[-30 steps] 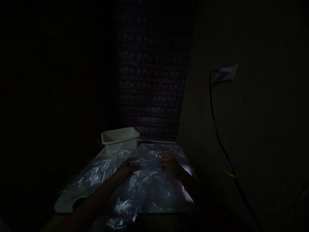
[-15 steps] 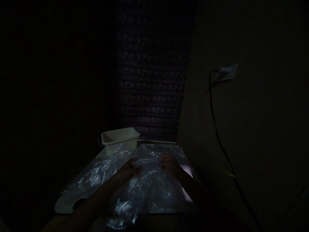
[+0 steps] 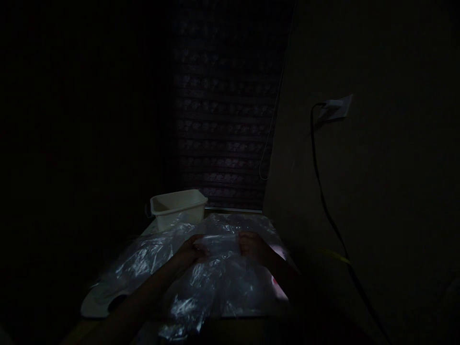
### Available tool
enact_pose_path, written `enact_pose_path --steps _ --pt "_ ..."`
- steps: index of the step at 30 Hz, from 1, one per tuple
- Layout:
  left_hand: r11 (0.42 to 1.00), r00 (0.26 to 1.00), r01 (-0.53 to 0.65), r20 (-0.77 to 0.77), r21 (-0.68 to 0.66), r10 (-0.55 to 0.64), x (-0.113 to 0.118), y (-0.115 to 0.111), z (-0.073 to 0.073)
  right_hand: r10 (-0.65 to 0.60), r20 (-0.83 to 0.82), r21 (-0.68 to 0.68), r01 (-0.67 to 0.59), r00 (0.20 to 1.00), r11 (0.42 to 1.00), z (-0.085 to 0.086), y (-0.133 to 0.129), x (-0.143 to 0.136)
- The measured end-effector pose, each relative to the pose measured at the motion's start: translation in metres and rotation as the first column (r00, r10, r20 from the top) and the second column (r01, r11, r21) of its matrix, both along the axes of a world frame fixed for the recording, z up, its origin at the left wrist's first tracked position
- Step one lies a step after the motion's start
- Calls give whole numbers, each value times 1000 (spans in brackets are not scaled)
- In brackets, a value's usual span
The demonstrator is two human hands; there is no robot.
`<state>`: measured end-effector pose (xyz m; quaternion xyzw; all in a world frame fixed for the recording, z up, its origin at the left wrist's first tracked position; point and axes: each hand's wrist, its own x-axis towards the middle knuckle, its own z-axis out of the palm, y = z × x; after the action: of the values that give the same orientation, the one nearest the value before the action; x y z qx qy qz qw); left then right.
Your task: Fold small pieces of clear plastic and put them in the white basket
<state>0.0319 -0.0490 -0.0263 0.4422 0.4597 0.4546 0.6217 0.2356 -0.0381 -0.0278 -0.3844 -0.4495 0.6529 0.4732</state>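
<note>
Pinching a clear plastic sheet (image 3: 212, 278) in left hand (image 3: 192, 250) and right hand (image 3: 254, 247), held apart, seemingly to draw the stretch between them taut. Running left to right along that stretch; spread over the white table (image 3: 94, 305), before the cream tub (image 3: 182, 216), and drooping past the near edge. Too dim to tell each finger's contact.

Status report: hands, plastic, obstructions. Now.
Left hand and right hand gripping clear plastic sheeting. Sheeting crumpled across tabletop. Pale tub at far left, apart from both hands.
</note>
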Motion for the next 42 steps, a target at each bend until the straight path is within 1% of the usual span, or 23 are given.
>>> enact_pose_path --steps 4,9,12,14,17,19,21,23,27,31,34,36,38,40,42 --pt "1000 1000 -12 -23 -26 11 0 -2 3 -1 51 -6 1 999 1000 2 -2 -1" --pt "999 999 37 -28 -15 -37 -1 3 -1 -31 96 42 27 995 999 6 -4 -6" --pt "999 997 36 -62 -8 -37 0 3 -2 -48 70 1 48 996 999 4 -3 -4" --pt "1000 997 22 -78 11 -21 0 1 0 -17 43 -41 18 999 999 0 -1 0" --pt "998 997 -2 -77 57 6 1 -4 4 81 14 -95 -79 997 992 -6 3 8" --pt "998 997 -8 -79 56 12 0 -4 4 117 15 -119 -114 993 986 -7 3 11" --pt "1000 996 -6 -84 30 8 0 -2 3 115 42 -128 -109 992 986 -6 2 10" --pt "1000 996 -3 -85 4 3 -1 1 1 89 87 -124 -78 992 989 -3 0 6" --pt "1000 999 -7 -50 -21 6 -1 2 1 31 161 -73 -19 986 997 0 -3 0" --pt "1000 1000 -19 -14 -15 19 0 -4 6 19 237 -26 -14 971 1000 1 -3 0" --pt "1000 1000 -8 -23 -9 7 1 -6 8 -25 286 44 13 958 999 3 -2 1" --pt "1000 999 6 -33 -3 -6 1 -5 7 -60 272 119 28 960 993 3 1 0" --pt "1000 999 18 -34 9 -18 0 -3 4 -68 229 179 27 971 983 2 5 -1" --pt "999 999 40 -31 23 -40 -2 -1 1 -45 202 197 4 978 980 0 9 -2" --pt "997 997 69 -22 33 -69 -3 1 -2 -29 202 183 -9 979 983 -1 11 -3"
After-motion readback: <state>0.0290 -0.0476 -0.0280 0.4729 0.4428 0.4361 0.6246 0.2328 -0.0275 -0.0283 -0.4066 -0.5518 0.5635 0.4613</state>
